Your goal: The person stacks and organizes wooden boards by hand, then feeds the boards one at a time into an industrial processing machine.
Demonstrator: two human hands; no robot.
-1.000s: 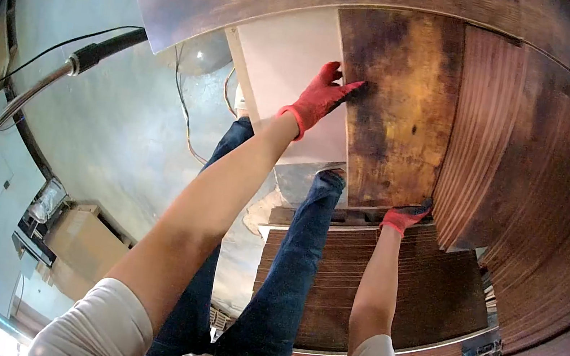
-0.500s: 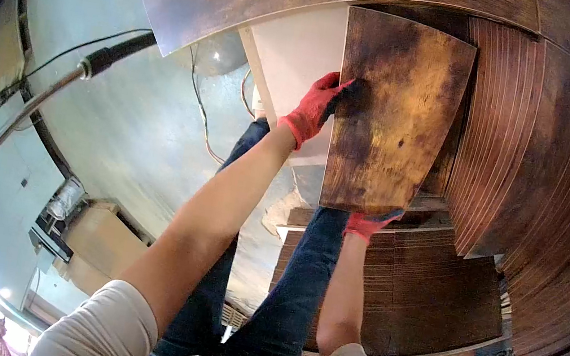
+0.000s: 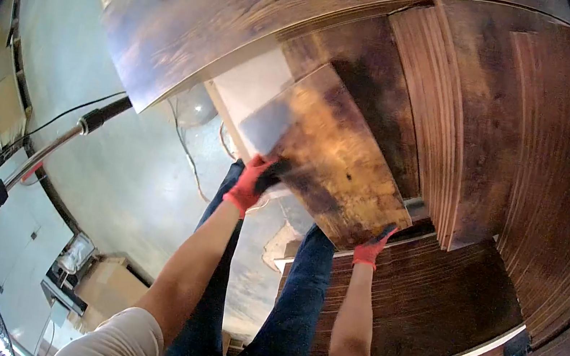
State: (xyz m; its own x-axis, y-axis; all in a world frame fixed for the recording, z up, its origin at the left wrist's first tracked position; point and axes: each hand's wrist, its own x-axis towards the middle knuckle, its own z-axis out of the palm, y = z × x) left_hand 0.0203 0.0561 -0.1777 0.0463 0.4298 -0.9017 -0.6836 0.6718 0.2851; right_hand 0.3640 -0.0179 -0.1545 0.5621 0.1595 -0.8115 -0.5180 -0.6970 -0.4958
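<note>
A brown, mottled wood-grain board [image 3: 345, 165] hangs tilted between my hands. My left hand [image 3: 255, 180], in a red glove with dark fingers, grips its left edge. At its lower right corner, my right hand [image 3: 374, 246], gloved the same way, holds the edge with the fingertips. Behind the board lies another dark brown board [image 3: 386, 83], partly covered by it. A pale white surface [image 3: 251, 82] shows to the left of the held board.
Stacked brown boards [image 3: 433, 111] stand to the right, with more stacks [image 3: 562, 173] farther right. A large wood-grain panel [image 3: 204, 28] spans the top. Below lies a dark board stack [image 3: 420, 306]. A metal pole [image 3: 49, 148] and a cable [image 3: 190, 154] are at left.
The board has come away from the one beneath, moved left and down, and turned counterclockwise. My left hand moved down and left with it; my right hand shifted too. The view has also shifted.
</note>
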